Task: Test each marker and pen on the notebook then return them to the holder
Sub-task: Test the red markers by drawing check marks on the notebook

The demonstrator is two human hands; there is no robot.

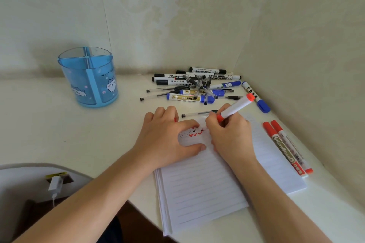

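A lined notebook [199,189] lies open on the white desk, with a row of small black and red check marks [190,133] near its top. My right hand [230,136] grips a white marker with red ends [236,107], tip down on the page beside the marks. On the notebook's top left corner rests my left hand [167,138], fingers curled and thumb flat on the paper; a small red cap [176,119] peeks from under its fingers. The blue divided holder [89,79] stands at the far left with nothing showing above its rim.
A pile of black and blue markers and thin pens [199,87] lies in the far corner by the wall. One thin pen [197,114] lies just beyond my hands. Two red whiteboard markers [286,148] lie along the notebook's right edge. A charger [55,185] sits below the desk's left edge.
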